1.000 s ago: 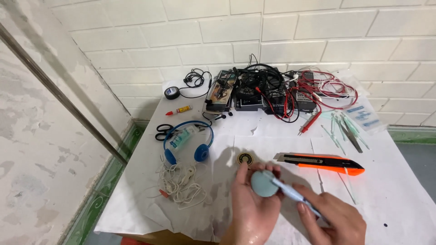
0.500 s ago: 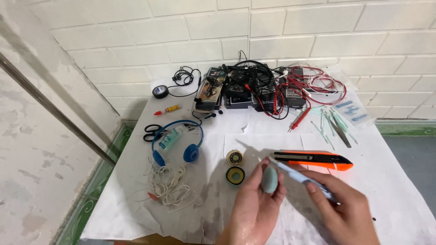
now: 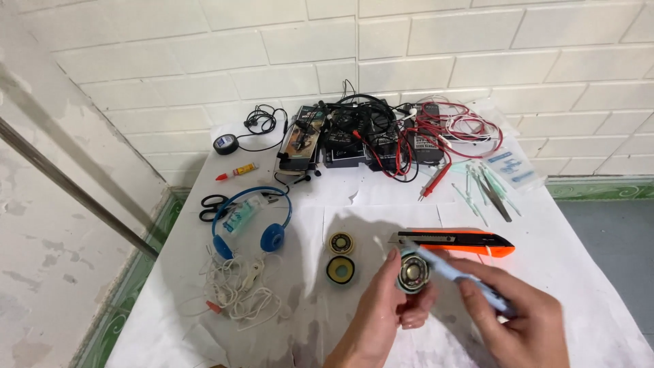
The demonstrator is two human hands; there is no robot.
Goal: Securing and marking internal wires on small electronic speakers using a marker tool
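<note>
My left hand (image 3: pixel 388 310) holds a small round speaker part (image 3: pixel 413 271) between thumb and fingers, its open inner side turned toward me. My right hand (image 3: pixel 514 320) grips a thin pale-blue tool (image 3: pixel 453 272) whose tip touches the round part. Both hands hover over the white table (image 3: pixel 599 286) near its front edge. Just left of the held part lie two round pieces: a yellowish driver (image 3: pixel 340 243) and a black ring pad (image 3: pixel 340 270). An orange and black utility knife (image 3: pixel 455 240) lies just behind my hands.
Blue headphones (image 3: pixel 252 228) with a small packet lie at the left, above tangled white earbuds (image 3: pixel 238 293). Black scissors (image 3: pixel 212 206), a glue tube (image 3: pixel 236 172), boxes with black and red cables (image 3: pixel 375 136), and tweezers with swabs (image 3: pixel 487 184) fill the back. A white brick wall (image 3: pixel 409 48) rises behind.
My left hand has turned the round part, so its inner side faces me instead of its grey back. The tool tip now rests on it. The camera view has shifted slightly.
</note>
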